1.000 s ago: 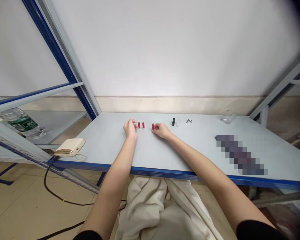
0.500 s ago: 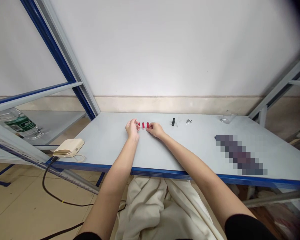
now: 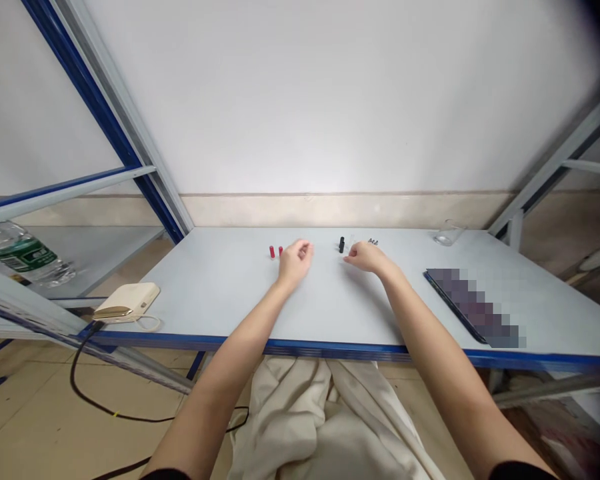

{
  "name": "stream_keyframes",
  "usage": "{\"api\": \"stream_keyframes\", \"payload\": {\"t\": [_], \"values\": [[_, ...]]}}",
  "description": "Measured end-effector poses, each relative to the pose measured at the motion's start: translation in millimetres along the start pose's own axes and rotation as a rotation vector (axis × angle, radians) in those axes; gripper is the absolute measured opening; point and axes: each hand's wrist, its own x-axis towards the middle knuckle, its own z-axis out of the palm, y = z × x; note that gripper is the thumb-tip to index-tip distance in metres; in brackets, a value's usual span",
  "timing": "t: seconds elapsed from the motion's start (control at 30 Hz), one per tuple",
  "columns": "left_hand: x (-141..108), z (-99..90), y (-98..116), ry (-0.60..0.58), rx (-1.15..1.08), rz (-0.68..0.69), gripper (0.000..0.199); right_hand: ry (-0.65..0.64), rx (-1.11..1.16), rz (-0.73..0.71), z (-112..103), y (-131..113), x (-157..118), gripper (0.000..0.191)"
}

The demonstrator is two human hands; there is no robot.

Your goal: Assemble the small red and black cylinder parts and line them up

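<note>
My left hand (image 3: 295,262) is half-curled, can't tell if it holds anything, just right of two red cylinders (image 3: 272,251) on the table (image 3: 215,313). Right hand (image 3: 365,257) loosely open, empty, near black piece (image 3: 341,245) and metal bits (image 3: 373,242).

Two upright red cylinders (image 3: 272,251), black piece (image 3: 341,245) farther right

White painted wall (image 3: 300,100), brightest at centre, above a beige skirting band (image 3: 330,211). Blue-and-grey steel shelving uprights (image 3: 103,113) frame the left side. Light-grey bench top (image 3: 205,300), blue-edged, runs across. Floor (image 3: 25,407) looks like beige tile, though the view there is warped.
</note>
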Motion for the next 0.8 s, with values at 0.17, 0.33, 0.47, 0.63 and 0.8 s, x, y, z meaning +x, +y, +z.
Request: {"api": "stream_keyframes", "payload": {"t": [0.17, 0.33, 0.47, 0.63, 0.8], "values": [[2.0, 39.1, 16.9, -0.492, 0.293, 0.093, 0.024, 0.045, -0.071, 0.139, 11.0, 23.4, 5.3, 0.025], [13.0, 65.9, 9.2, -0.546, 0.402, 0.047, 0.054, 0.138, 0.001, 0.14, 30.5, 26.3, 12.5, 0.029], [16.1, 75.6, 3.4, -0.515, 0.497, 0.068, 0.056, 0.196, 0.052, 0.152, 37.6, 28.8, 17.0, 0.029], [18.4, 81.0, -0.8, -0.451, 0.551, 0.111, 0.042, 0.234, 0.115, 0.161, 42.9, 30.6, 21.9, 0.029], [21.9, 76.8, -4.5, -0.359, 0.502, 0.088, 0.021, 0.255, 0.127, 0.174, 46.4, 30.6, 24.6, 0.03]]}}
